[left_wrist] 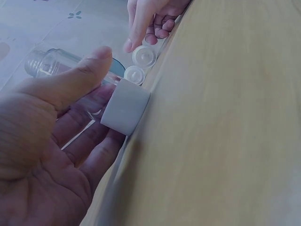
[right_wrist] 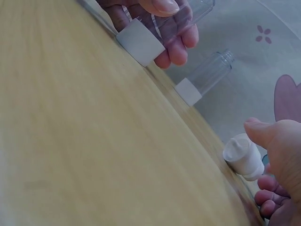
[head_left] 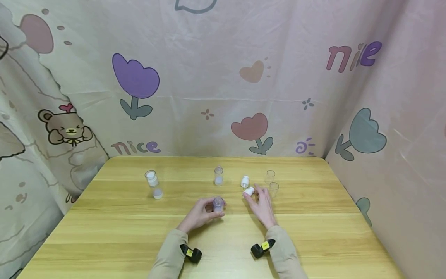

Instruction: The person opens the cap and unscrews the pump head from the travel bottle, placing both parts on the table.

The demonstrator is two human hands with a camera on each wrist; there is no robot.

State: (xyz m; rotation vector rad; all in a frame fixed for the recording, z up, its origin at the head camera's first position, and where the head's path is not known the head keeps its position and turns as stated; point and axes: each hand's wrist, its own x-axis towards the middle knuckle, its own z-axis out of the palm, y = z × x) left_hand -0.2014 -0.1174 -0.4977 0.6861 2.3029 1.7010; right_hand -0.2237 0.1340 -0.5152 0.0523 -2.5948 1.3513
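Note:
My left hand (head_left: 201, 213) grips an uncapped clear bottle (head_left: 218, 204) with a white base; in the left wrist view its white base (left_wrist: 125, 107) is near the tabletop, the thumb across the clear body. My right hand (head_left: 262, 207) pinches a tilted white bottle top (head_left: 249, 191) between thumb and fingers. In the right wrist view, that top (right_wrist: 241, 153) shows a round end with an inner piece. Just behind it is a second white bottle top (head_left: 245, 181). Another uncapped clear bottle (head_left: 218, 176) stands upright farther back.
Two clear covers, one behind (head_left: 270, 176) and one nearer (head_left: 274, 188), stand right of the white tops. At the left is a bottle (head_left: 153, 185) with a white top and clear cover. The wooden table (head_left: 104, 232) ends at a printed curtain (head_left: 195, 77).

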